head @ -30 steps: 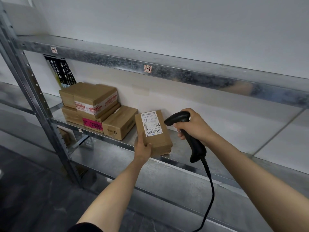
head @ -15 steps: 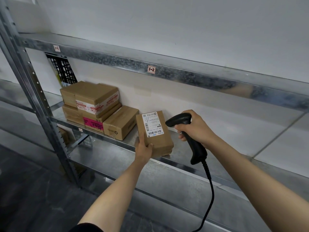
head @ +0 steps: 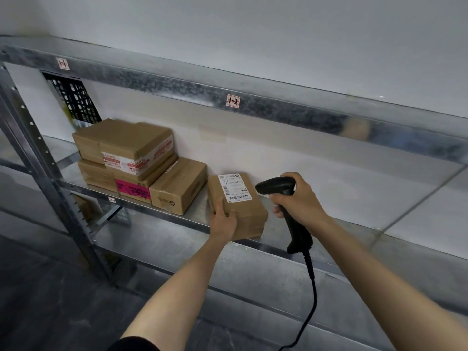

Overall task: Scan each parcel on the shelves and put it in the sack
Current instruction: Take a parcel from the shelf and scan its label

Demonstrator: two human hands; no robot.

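A small brown cardboard parcel (head: 243, 211) with a white barcode label on top sits at the front of the middle shelf (head: 329, 231). My left hand (head: 224, 220) grips its near left corner, thumb on top. My right hand (head: 298, 201) holds a black corded barcode scanner (head: 278, 187) just right of the parcel, its head aimed left toward the label. Further left on the same shelf stand three more brown parcels: a stack of two (head: 126, 150) and a single box (head: 177, 188) beside it. No sack is in view.
The metal rack has an upper shelf beam (head: 278, 107) overhead with small tags and a perforated upright post (head: 38, 160) at the left. A black plastic crate (head: 73, 100) stands behind the stack. A lower shelf (head: 253, 274) lies below. The scanner cable (head: 310, 300) hangs down.
The parcel has tipped a little flatter and lower toward the shelf in my left hand. The scanner stays beside it. My view has shifted slightly right.
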